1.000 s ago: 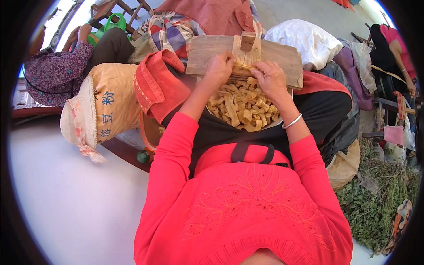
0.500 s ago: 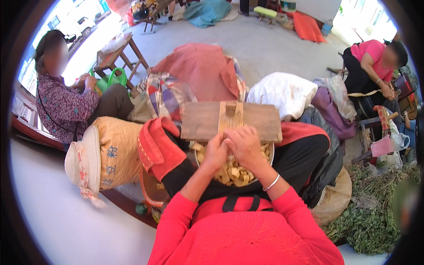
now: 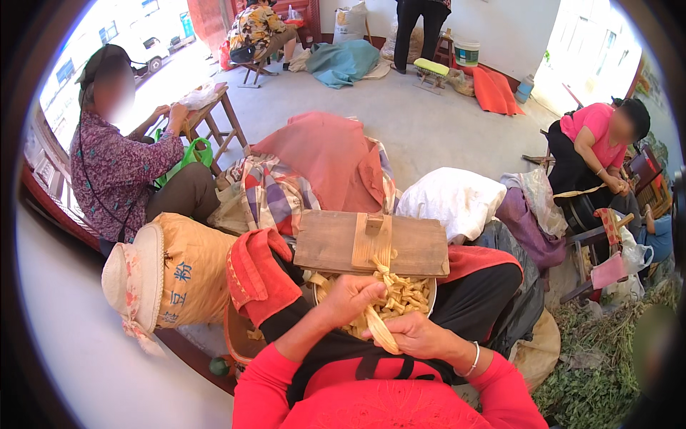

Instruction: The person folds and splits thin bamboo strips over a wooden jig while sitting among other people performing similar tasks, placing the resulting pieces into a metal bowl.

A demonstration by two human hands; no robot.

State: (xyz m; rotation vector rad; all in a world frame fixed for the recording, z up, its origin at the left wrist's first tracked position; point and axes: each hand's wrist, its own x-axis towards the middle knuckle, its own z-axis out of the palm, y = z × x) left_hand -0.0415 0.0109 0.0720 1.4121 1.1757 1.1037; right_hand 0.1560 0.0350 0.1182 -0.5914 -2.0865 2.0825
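A long pale yellow strip [image 3: 381, 330], soft and folded lengthwise, runs between my hands in front of a wooden board. My left hand [image 3: 351, 299] is closed round its upper part, just below a knot or loop near the board. Lower and to the right, my right hand [image 3: 414, 336] pinches the strip's lower length. Beneath my hands is a round bowl [image 3: 434, 293] with many knotted yellow pieces [image 3: 409, 297]. Across its far side lies the wooden board [image 3: 325, 243], with a lighter crosspiece and peg [image 3: 374, 224].
Left of my lap are a red cloth [image 3: 261, 275], a tan sack [image 3: 193, 264] with a pale hat [image 3: 136, 275], and an orange tub [image 3: 239, 336]. Beyond lie a white sack [image 3: 450, 200] and covered bundles [image 3: 314, 154]. Greenery [image 3: 600, 365] lies right. Other people sit nearby.
My hands have come apart and moved lower; the strip now shows between them. The view has tilted up, showing more of the far room. The person at left has raised their hands.
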